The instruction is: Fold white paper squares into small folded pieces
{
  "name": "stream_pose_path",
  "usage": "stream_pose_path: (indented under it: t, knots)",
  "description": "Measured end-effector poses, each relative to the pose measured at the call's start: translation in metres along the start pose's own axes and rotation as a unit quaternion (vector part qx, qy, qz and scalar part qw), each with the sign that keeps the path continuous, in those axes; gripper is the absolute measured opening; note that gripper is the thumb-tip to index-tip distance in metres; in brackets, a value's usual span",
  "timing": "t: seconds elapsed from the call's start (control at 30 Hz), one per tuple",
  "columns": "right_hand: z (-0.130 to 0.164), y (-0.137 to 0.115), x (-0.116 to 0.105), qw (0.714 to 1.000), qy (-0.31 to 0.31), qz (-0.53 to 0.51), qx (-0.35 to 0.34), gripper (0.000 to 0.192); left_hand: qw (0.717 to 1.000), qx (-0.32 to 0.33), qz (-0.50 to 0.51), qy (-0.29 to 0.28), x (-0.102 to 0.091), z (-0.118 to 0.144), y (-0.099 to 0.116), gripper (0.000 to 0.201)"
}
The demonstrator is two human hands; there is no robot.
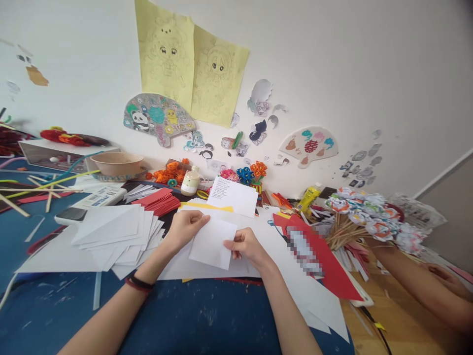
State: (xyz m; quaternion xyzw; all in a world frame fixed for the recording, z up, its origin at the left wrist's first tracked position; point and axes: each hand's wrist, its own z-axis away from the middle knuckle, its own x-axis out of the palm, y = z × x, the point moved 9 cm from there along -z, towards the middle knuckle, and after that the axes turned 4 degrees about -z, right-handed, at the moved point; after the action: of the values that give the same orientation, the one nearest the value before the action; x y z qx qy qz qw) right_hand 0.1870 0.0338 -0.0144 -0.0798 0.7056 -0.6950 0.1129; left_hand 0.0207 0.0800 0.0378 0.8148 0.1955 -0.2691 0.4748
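A small white sheet of paper is held up between my two hands, tilted over larger white sheets on the table. My left hand pinches its upper left edge between thumb and fingers. At the right edge, my right hand grips it with the thumb on top and the fingers curled behind. Just beyond stands a white card with handwritten lines. To the left of my left hand lies a loose stack of white paper pieces, with a pile of red paper pieces behind it.
A glue bottle, a beige bowl and a yellow bottle stand along the back. On the right are red paper and a bunch of paper flowers. Another person's arm reaches in at the far right.
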Motion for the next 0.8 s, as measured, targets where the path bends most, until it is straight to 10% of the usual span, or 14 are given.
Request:
stream_pose_path:
  t: [0.27,0.47,0.67,0.8]
  knots:
    - [-0.001,0.001,-0.001,1.0,0.002,-0.002,0.001,0.029,0.999,0.042,-0.031,0.006,-0.001,-0.001,0.007,0.043]
    - [-0.002,0.0,-0.009,0.999,0.032,-0.006,-0.014,0.027,0.993,0.024,0.046,-0.108,0.013,0.001,0.001,0.047]
    - [-0.003,0.002,-0.014,0.998,0.058,0.015,-0.026,0.027,0.999,0.036,-0.004,-0.018,0.005,0.001,0.003,0.044]
    - [-0.003,0.001,-0.023,0.994,0.096,0.036,-0.042,0.027,0.998,0.02,0.02,-0.064,0.02,0.003,-0.001,0.044]
